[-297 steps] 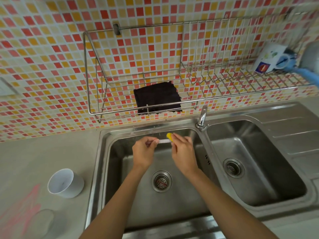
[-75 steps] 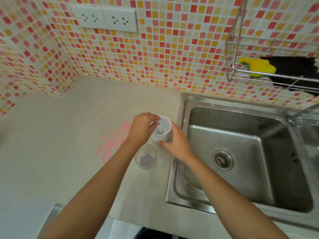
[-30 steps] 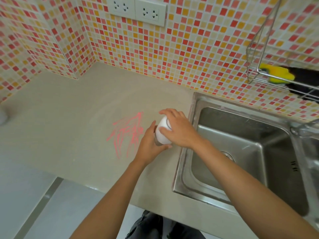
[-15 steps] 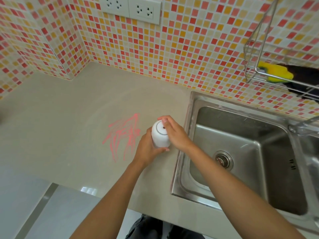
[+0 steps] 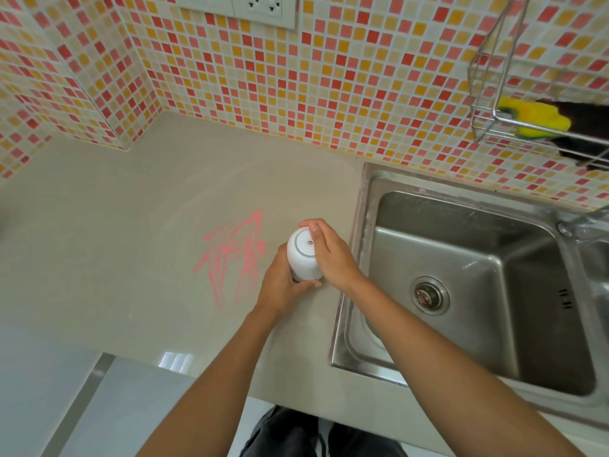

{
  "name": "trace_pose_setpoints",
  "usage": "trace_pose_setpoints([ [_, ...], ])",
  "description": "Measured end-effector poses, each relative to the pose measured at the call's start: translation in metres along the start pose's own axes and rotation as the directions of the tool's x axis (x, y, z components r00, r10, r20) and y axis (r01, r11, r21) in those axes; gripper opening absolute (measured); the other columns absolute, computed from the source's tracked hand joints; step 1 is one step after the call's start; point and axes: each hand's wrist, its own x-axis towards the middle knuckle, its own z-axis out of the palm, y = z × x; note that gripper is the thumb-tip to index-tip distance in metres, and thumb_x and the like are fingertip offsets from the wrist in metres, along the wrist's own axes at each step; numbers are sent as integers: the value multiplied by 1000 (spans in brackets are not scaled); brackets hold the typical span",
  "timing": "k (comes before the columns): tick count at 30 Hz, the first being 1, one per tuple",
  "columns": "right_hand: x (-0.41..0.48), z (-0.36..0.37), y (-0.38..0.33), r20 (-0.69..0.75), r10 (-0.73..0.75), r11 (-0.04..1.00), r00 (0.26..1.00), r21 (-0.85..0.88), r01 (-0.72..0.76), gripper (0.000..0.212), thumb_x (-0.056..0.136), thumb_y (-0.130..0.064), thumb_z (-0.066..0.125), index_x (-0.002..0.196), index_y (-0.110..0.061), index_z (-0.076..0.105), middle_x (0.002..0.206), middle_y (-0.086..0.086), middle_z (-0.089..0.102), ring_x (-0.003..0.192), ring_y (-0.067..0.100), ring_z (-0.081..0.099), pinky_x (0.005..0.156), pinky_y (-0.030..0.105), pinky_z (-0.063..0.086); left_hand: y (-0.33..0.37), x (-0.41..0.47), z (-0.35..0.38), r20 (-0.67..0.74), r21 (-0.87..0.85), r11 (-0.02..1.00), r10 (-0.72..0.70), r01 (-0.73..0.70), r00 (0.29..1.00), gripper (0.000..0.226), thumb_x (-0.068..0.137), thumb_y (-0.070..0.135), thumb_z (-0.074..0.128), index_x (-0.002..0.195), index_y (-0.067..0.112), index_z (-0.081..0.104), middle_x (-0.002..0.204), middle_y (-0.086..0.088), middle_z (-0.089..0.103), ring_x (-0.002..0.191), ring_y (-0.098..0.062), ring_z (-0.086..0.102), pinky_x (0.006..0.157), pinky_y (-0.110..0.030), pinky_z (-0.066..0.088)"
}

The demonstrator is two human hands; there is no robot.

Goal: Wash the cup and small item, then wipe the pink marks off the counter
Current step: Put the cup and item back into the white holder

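Trousers: I am seeing dark trousers (image 5: 296, 433) at the near edge, below the counter's lip.
Forearms: both bare forearms are reaching away from me, meeting over the counter (image 5: 99, 242).
Left hand: the left hand (image 5: 280, 285) is curling round the near, lower part of the white cup (image 5: 301, 262), thumb wrapping underneath on the near side.
Right hand: the right hand (image 5: 333, 258) is gripping the same cup from the right, one finger lying across the upturned base.
Cup: it is sitting upside down between the two hands, base facing up at me with a small dot at its middle. I cannot tell whether its rim is touching the counter, as the left hand is hiding that part.
Cup place: it is staying over the counter, between the pink marks and the sink's left rim.
Pink marks: the pink marks (image 5: 234, 255) are showing as scribbled strokes on the counter, just left of the cup, partly beside the left hand.
Sink: the steel sink (image 5: 478, 252) is lying to the right, its drain (image 5: 430, 295) near the basin middle.
Tap: a blurred tap (image 5: 586, 222) is showing at the far right edge.
Wall: the mosaic tile wall (image 5: 329, 77) is running along the far side.
Rack: a wire rack (image 5: 491, 94) is hanging far right, holding a yellow sponge (image 5: 534, 117) and a black cloth (image 5: 586, 127).
Sockets: wall sockets (image 5: 237, 8) are sitting at the far top edge.
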Motion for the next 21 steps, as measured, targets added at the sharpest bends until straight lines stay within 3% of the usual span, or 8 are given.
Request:
trace_pose_setpoints([
  [3,0,-2,-2,33,19,1000,999,16,-19,31,104,-33,30,124,-28,53,119,-5,58,101,7,55,88,24,37,0,-1,-1,22,19,1000,-3,2,1000,93,62,30,89,137,25,34,126,11,53,109,-8,55,81,-9,42],
  [6,-1,-7,-6,96,71,985,993,150,-85,42,100,-44,36,141,-38,32,139,-5,44,121,6,46,103,27,30,-2,0,-6,85,33,999,2,-4,996,97,64,24,87,142,27,29,138,8,48,123,-9,50,97,-24,45],
  [8,-8,-9,-4,36,80,970,996,227,-86,49,99,-48,36,146,-39,24,149,-10,34,131,1,34,110,26,22,1,-2,-12,122,49,999,-6,0,993,100,70,21,77,149,25,16,152,6,33,138,-9,35,112,-35,34],
  [10,-19,-11,6,-90,92,971,992,230,-70,49,100,-45,37,147,-33,29,151,-13,33,132,-4,31,113,24,20,9,-14,-21,87,76,995,-66,60,994,97,80,13,65,153,17,1,157,9,12,144,-8,15,117,-27,13],
  [12,-31,-16,22,-191,110,986,976,145,-83,48,99,-45,38,145,-28,37,148,-11,39,132,-2,34,115,28,23,14,-26,-30,-34,121,992,-35,39,999,87,87,7,57,153,13,-1,160,4,5,147,-10,8,115,-21,8],
  [16,-55,-39,51,-188,37,982,981,-176,-71,52,98,-46,41,144,-21,38,150,-1,39,140,16,29,115,31,20,27,-39,-31,-207,261,949,234,-177,950,76,89,23,46,153,13,7,162,0,5,148,-11,2,121,-34,8],
  [19,-72,-59,70,-129,17,901,991,-428,-71,60,97,-48,43,149,-20,29,156,-1,26,146,19,14,117,38,15,45,-47,-4,-168,374,875,389,-307,906,67,94,24,46,151,11,14,161,-4,9,149,-17,2,120,-31,8],
  [21,-78,-73,79,-160,-13,858,987,-509,-71,63,96,-43,49,149,-17,27,157,4,23,147,21,12,119,41,14,55,-50,21,-28,457,772,510,-442,860,63,95,22,46,150,8,19,159,-10,13,149,-22,6,121,-34,10],
])
